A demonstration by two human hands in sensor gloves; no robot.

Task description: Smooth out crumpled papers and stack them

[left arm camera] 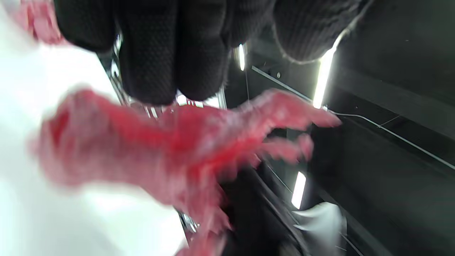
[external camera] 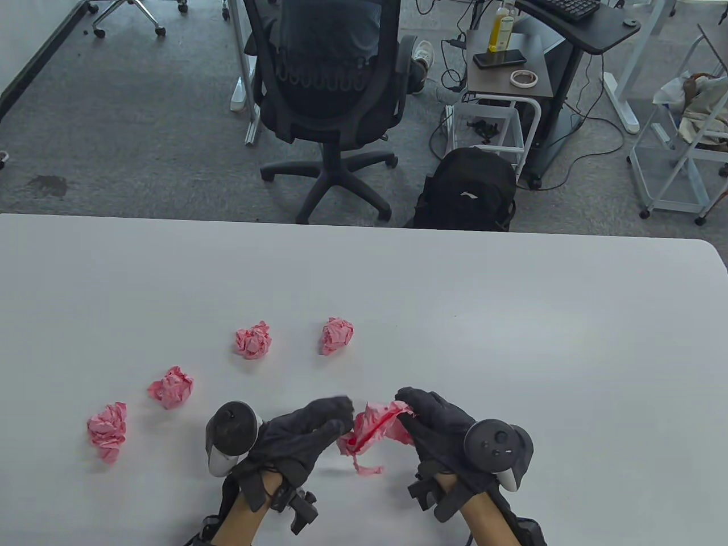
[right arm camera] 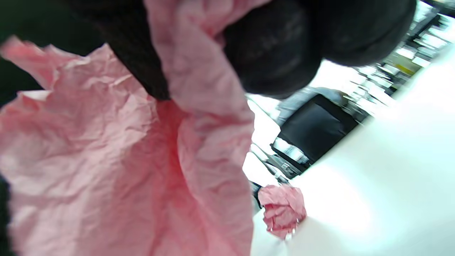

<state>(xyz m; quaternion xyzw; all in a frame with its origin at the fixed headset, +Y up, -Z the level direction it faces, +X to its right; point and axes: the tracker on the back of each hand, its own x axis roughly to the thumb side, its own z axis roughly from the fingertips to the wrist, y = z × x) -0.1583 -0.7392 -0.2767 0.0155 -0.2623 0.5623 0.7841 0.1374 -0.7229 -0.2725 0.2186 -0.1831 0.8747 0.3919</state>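
Note:
A crumpled pink paper (external camera: pixel 372 435) is held between my two hands just above the table's near edge, partly pulled open. My left hand (external camera: pixel 335 415) pinches its left side and my right hand (external camera: pixel 412 406) pinches its top right. The paper fills the right wrist view (right arm camera: pixel 106 160) and shows blurred in the left wrist view (left arm camera: pixel 170 149) under my fingers (left arm camera: pixel 167 53). Several crumpled pink paper balls lie on the white table (external camera: pixel 512 341): one far left (external camera: pixel 107 431), one beside it (external camera: pixel 171 387), one at centre left (external camera: pixel 253 340), one at centre (external camera: pixel 336 335).
Beyond the table's far edge stand a black office chair (external camera: pixel 327 85), a black backpack (external camera: pixel 466 190) on the floor and a side desk (external camera: pixel 506 62) with a bottle, phone and tape. One paper ball also shows in the right wrist view (right arm camera: pixel 282 209).

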